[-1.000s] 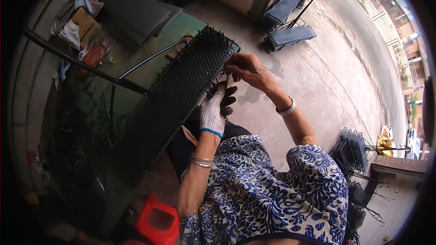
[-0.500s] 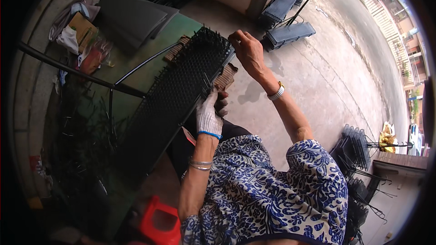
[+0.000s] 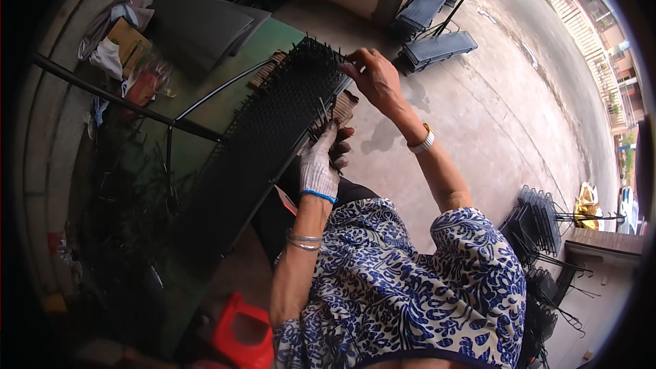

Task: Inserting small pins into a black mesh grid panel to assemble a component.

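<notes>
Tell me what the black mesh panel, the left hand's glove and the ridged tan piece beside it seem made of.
Black mesh panel: probably dark-coated metal, possibly plastic, semi-matte; regular lattice shows.
Glove: apparently knitted fabric, matte white, partly dark; ribbed cuff.
Ridged tan piece: likely corrugated cardboard, dull; parallel flutes show.

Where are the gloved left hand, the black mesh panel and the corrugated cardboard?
Gloved left hand (image 3: 320, 157), head view: on the white glove, mid-hand.
Black mesh panel (image 3: 256, 133), head view: on the mesh surface, near its middle.
Corrugated cardboard (image 3: 345, 105), head view: on the end showing past the panel's right edge.
</notes>
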Tool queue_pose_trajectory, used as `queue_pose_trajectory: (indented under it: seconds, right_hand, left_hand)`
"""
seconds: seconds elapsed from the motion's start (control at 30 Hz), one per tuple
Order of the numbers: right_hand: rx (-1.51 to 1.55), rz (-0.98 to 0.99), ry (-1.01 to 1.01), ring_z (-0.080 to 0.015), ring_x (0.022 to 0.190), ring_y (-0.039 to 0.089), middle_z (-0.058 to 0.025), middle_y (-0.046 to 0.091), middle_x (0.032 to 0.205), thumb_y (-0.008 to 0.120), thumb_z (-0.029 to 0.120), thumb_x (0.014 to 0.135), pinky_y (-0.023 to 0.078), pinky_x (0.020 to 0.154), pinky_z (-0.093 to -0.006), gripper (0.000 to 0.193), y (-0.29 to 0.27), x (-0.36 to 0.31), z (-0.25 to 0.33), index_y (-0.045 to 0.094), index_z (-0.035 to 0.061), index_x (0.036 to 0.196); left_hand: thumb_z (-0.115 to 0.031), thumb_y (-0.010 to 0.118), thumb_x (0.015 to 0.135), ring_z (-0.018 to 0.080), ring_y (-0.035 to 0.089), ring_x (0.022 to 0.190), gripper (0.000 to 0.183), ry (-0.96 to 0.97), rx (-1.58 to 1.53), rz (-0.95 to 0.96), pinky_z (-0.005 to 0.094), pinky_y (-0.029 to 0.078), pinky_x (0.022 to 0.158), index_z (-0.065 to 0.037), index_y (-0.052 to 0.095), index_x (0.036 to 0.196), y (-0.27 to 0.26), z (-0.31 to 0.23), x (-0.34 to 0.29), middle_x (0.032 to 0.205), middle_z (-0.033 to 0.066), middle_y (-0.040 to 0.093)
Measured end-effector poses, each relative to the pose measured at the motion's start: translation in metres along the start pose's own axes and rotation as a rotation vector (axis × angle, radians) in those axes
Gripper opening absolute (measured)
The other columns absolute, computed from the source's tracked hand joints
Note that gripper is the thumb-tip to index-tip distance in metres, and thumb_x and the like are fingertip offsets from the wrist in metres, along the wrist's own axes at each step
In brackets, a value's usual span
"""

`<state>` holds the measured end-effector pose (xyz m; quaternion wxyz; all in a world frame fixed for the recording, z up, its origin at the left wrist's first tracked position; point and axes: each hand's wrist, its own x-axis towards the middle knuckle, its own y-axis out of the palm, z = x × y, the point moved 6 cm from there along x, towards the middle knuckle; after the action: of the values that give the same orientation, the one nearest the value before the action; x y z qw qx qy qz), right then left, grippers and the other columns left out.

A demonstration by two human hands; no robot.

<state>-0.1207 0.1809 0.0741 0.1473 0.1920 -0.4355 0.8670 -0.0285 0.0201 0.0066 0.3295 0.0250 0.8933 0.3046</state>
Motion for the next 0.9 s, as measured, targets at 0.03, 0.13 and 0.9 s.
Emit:
queue_pose_trajectory:
  seconds: [0.03,0.13,0.9]
  right_hand:
    - [0.006,0.004,0.0,-0.0248,0.074,0.062,-0.0126,0.063,0.084,0.065,0.027,0.086,0.048,0.066,-0.0352,0.024,-0.01,-0.005,0.01,0.064,0.0056,0.096]
    - [0.35,0.574,0.09,-0.0281,0.074,0.066,-0.0151,0.068,0.086,0.065,0.024,0.086,0.05,0.065,-0.0365,0.028,0.003,-0.038,0.032,0.063,0.0009,0.101]
    - [0.477,-0.238,0.123,-0.029,0.066,0.061,-0.0123,0.062,0.077,0.059,0.006,0.087,0.048,0.057,-0.0349,0.005,-0.002,0.01,-0.021,0.056,0.0027,0.089]
  left_hand:
    - [-0.025,0.063,0.091,0.0087,0.058,0.056,0.017,0.006,0.03,-0.035,0.0191,0.034,0.04,-0.012,0.063,0.102,-0.002,-0.001,-0.002,0.085,0.0065,0.07]
    - [-0.025,0.061,0.092,0.0078,0.06,0.06,0.022,0.053,0.084,-0.007,0.0175,0.036,0.042,-0.01,0.065,0.108,0.0,0.001,0.001,0.088,0.0068,0.07]
    - [-0.023,0.061,0.092,0.0093,0.048,0.053,0.013,-0.062,-0.255,-0.001,0.0226,0.035,0.043,-0.011,0.06,0.096,-0.034,0.021,0.016,0.075,0.0049,0.061]
